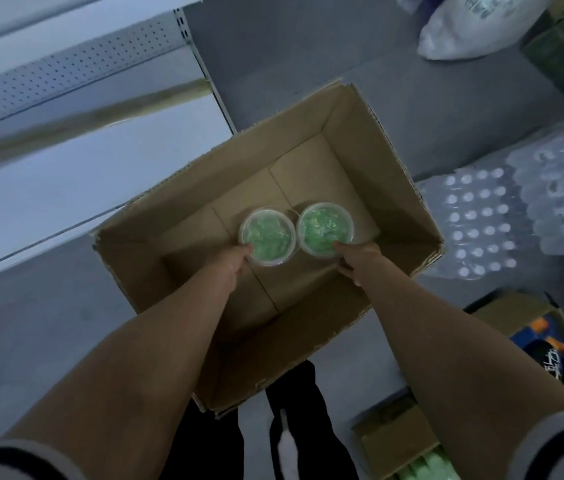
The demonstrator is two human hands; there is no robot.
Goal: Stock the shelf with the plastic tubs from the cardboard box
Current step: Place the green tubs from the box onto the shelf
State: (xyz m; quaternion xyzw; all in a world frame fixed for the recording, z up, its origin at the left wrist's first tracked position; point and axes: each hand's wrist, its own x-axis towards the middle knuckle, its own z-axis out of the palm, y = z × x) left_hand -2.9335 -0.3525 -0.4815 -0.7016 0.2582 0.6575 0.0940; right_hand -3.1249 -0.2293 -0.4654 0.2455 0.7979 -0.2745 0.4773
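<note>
Dim, bluish cast throughout my feed. Soft overall; shelf (76,98) at left smeared by motion blur. Wide-angle bending at edges. Faint shadows inside cardboard box (388,161).

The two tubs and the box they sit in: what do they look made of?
Left tub and right tub: likely clear, glossy plastic, since green contents show through the lids. Box: matte brown corrugated cardboard, going by creased flaps and a ragged cut rim.

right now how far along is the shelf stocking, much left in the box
Nearly done: the box shows bare cardboard apart from two tubs. In hand: the left hand holds the left tub, the right hand the right tub, both low inside the box. Left: lift them onto the shelf, whose visible stretch shows no tubs.
</note>
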